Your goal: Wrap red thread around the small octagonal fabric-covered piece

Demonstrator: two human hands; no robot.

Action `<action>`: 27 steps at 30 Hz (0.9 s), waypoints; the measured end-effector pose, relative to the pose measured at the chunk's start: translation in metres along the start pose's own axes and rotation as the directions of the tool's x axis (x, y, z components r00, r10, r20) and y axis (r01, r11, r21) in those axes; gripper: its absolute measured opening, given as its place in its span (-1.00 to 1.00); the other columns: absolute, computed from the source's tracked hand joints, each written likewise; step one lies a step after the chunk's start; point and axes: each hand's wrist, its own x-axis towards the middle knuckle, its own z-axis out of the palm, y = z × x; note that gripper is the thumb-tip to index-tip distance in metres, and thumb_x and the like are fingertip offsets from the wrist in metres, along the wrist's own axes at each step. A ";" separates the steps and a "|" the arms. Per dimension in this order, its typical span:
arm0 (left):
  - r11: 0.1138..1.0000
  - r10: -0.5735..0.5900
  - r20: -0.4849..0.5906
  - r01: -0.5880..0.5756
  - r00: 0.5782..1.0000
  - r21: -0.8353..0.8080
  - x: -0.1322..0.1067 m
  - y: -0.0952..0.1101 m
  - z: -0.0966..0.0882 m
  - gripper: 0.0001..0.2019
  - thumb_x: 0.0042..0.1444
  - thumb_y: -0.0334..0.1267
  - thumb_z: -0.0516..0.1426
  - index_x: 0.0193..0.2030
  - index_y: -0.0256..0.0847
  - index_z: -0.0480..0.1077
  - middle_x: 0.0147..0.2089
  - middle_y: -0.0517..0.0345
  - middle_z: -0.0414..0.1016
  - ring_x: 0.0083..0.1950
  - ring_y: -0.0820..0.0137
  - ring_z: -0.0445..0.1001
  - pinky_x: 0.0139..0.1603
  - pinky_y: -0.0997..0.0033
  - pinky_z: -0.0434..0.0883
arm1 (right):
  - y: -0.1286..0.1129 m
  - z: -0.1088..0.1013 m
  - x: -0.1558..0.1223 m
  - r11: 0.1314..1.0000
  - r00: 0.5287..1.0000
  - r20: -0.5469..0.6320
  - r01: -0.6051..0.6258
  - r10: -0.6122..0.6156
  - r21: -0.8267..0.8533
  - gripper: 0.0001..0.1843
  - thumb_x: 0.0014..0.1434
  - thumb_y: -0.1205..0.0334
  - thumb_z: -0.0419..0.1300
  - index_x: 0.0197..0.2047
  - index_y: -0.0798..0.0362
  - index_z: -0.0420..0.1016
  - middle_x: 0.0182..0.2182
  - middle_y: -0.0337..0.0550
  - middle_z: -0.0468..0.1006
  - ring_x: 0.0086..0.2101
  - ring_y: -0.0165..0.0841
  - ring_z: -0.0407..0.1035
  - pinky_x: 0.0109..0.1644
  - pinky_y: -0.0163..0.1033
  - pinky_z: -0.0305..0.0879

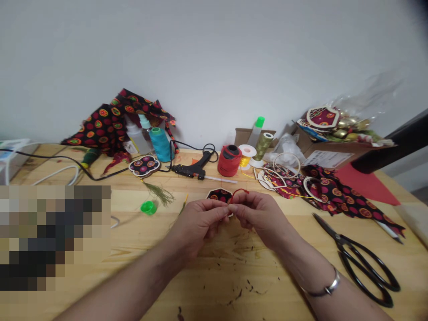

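My left hand [203,218] and my right hand [256,211] meet above the middle of the wooden table, fingertips pinched together. A red cord [240,191] loops up from between the fingers; both hands seem to grip it. Just behind the fingertips shows a dark patterned fabric ornament [219,195] with a pale wooden rim, its lower part hidden by my hands. Beyond it stands a red thread spool [229,160]. A black glue gun [194,168] lies left of the spool, a clear glue stick poking from its end.
Black scissors [356,261] lie at the right. At the left are a tasselled ornament [145,166], a green cap [148,207] and a teal thread cone [161,145]. Patterned fabric [347,196], wooden rings and a filled cardboard box [329,151] occupy the back right. Dark scraps [239,294] litter the front.
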 end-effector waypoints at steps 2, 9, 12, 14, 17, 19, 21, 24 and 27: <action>1.000 0.002 -0.005 -0.002 1.000 0.010 0.000 -0.001 0.000 -0.83 -0.12 -0.20 0.19 -0.46 -0.27 0.43 -0.60 0.30 0.29 -0.68 0.68 0.02 -0.70 0.61 -0.14 | 0.000 0.000 0.000 1.000 1.000 -0.014 0.003 -0.003 -0.021 -0.85 -0.12 0.25 0.24 -0.52 0.14 0.35 -0.72 -0.38 0.29 -0.72 -0.63 0.02 -0.68 -0.46 -0.13; 1.000 -0.012 0.008 0.012 1.000 -0.007 0.000 -0.002 -0.001 -0.86 -0.13 -0.23 0.18 -0.47 -0.28 0.41 -0.59 0.29 0.31 -0.69 0.68 0.02 -0.70 0.61 -0.13 | -0.002 0.001 0.000 0.992 0.997 -0.068 0.022 -0.031 -0.128 -0.84 -0.15 0.24 0.24 -0.57 0.13 0.35 -0.71 -0.35 0.32 -0.69 -0.58 0.07 -0.65 -0.43 -0.05; 1.000 -0.004 0.019 0.004 1.000 -0.005 0.000 -0.001 0.000 -0.86 -0.12 -0.24 0.18 -0.45 -0.28 0.42 -0.58 0.27 0.33 -0.68 0.68 0.03 -0.70 0.62 -0.11 | -0.002 0.001 0.000 0.988 0.997 -0.062 0.036 -0.045 -0.148 -0.84 -0.11 0.24 0.22 -0.59 0.13 0.33 -0.73 -0.38 0.26 -0.70 -0.59 0.02 -0.65 -0.43 -0.09; 1.000 0.000 0.020 0.000 1.000 -0.010 -0.001 0.000 0.000 -0.85 -0.13 -0.23 0.18 -0.43 -0.28 0.43 -0.57 0.26 0.34 -0.68 0.67 0.04 -0.69 0.62 -0.10 | -0.001 0.000 0.000 0.985 0.997 -0.054 0.048 -0.057 -0.166 -0.83 -0.09 0.24 0.21 -0.59 0.13 0.33 -0.73 -0.38 0.25 -0.69 -0.59 0.02 -0.64 -0.43 -0.09; 1.000 0.001 0.013 0.000 1.000 -0.015 -0.001 0.001 0.001 -0.84 -0.14 -0.22 0.18 -0.42 -0.27 0.44 -0.56 0.24 0.36 -0.67 0.66 0.05 -0.69 0.61 -0.09 | -0.001 -0.002 0.000 0.982 0.996 -0.041 0.068 -0.076 -0.177 -0.85 -0.07 0.24 0.19 -0.57 0.12 0.34 -0.71 -0.37 0.28 -0.68 -0.58 0.03 -0.63 -0.42 -0.08; 1.000 -0.006 0.008 0.006 1.000 -0.015 -0.001 0.001 0.001 -0.84 -0.15 -0.22 0.19 -0.42 -0.28 0.45 -0.57 0.24 0.36 -0.68 0.66 0.05 -0.69 0.61 -0.09 | -0.002 -0.002 0.000 0.983 0.996 -0.046 0.074 -0.083 -0.170 -0.87 -0.07 0.26 0.19 -0.55 0.12 0.34 -0.69 -0.37 0.30 -0.68 -0.58 0.03 -0.62 -0.41 -0.07; 1.000 -0.017 0.007 0.017 1.000 -0.021 -0.001 0.001 0.001 -0.83 -0.16 -0.22 0.19 -0.43 -0.28 0.44 -0.57 0.25 0.36 -0.68 0.67 0.04 -0.70 0.61 -0.10 | -0.003 -0.002 -0.001 0.985 0.995 -0.060 0.070 -0.081 -0.159 -0.88 -0.08 0.27 0.19 -0.55 0.12 0.34 -0.69 -0.38 0.30 -0.69 -0.58 0.04 -0.62 -0.41 -0.06; 0.999 -0.017 0.020 0.017 1.000 -0.031 0.000 0.000 0.001 -0.83 -0.14 -0.23 0.19 -0.43 -0.29 0.44 -0.58 0.25 0.35 -0.69 0.67 0.04 -0.70 0.62 -0.10 | -0.004 -0.001 -0.001 0.987 0.993 -0.080 0.071 -0.083 -0.143 -0.88 -0.09 0.28 0.19 -0.56 0.11 0.33 -0.69 -0.39 0.30 -0.69 -0.58 0.04 -0.63 -0.41 -0.05; 0.999 -0.020 0.034 0.021 0.999 -0.036 0.000 0.000 0.001 -0.84 -0.13 -0.22 0.19 -0.43 -0.30 0.43 -0.58 0.25 0.34 -0.69 0.68 0.05 -0.70 0.63 -0.11 | -0.004 0.000 -0.001 0.987 0.987 -0.121 0.088 -0.105 -0.137 -0.89 -0.12 0.28 0.21 -0.54 0.11 0.35 -0.68 -0.37 0.32 -0.70 -0.58 0.05 -0.64 -0.41 -0.05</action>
